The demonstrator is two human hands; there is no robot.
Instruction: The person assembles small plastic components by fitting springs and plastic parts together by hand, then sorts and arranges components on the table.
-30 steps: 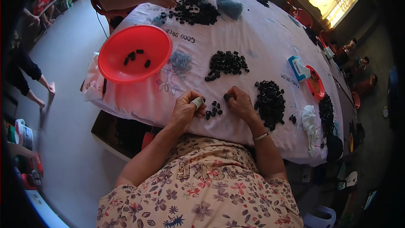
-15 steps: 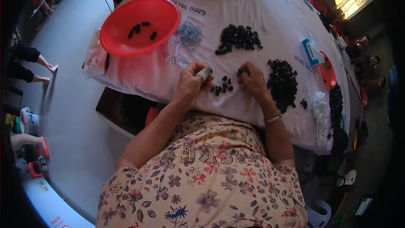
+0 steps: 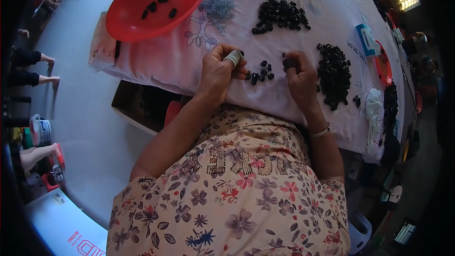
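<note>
My left hand [image 3: 222, 70] is closed in a pinch over the near part of the cloth-covered table, a pale wrap around its thumb. A small black plastic piece [image 3: 241, 53] shows at its fingertips. My right hand [image 3: 302, 75] is also pinched, with something dark at its fingertips that I cannot make out. Between the hands lie several loose black pieces [image 3: 262, 73]. A larger pile of black pieces [image 3: 334, 76] sits just right of my right hand, and another pile [image 3: 282, 15] lies beyond both hands.
A red basin [image 3: 189, 19] holding several black pieces stands at the far left, beside a heap of small silvery bits [image 3: 218, 8]. To the right are a blue box [image 3: 367, 39], a red plastic ring-shaped item [image 3: 383, 64] and a white cloth [image 3: 374, 114]. An open carton [image 3: 135, 109] is below the table edge.
The camera view has shifted, so the table things appear higher and slightly to the right. My hands are a little farther apart, both still pinched.
</note>
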